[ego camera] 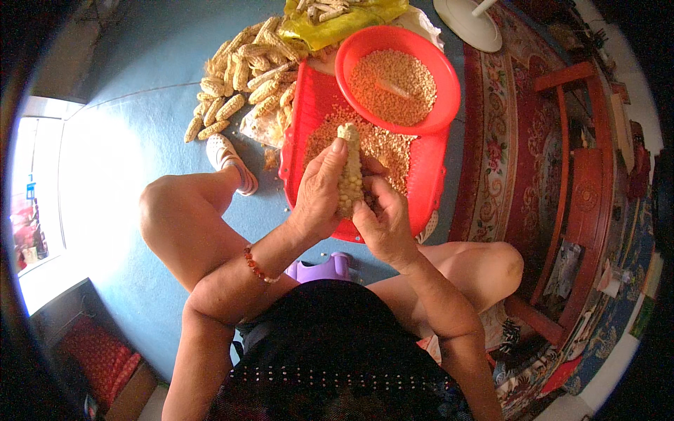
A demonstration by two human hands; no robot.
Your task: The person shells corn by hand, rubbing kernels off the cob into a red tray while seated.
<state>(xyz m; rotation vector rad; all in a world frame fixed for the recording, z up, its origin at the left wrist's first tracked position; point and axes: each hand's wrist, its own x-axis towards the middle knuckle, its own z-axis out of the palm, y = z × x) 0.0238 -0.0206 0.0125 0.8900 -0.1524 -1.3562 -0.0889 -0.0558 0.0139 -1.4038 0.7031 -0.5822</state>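
Note:
An ear of dried corn is held nearly upright in the picture, above a red plastic tray. My left hand grips it from the left, the thumb lying along its upper part. My right hand is at its lower right, thumb and fingers against the cob. Kernels show on the lower part of the ear, while the upper end looks partly bare. Loose corn kernels cover much of the tray floor below. Part of the right fingers is hidden behind the ear.
A red basin of kernels rests over the tray's far end. Many unshelled corn ears are heaped at the upper left. A yellow plastic bag carries bare cobs. A purple stool sits beneath me; a wooden bench stands right.

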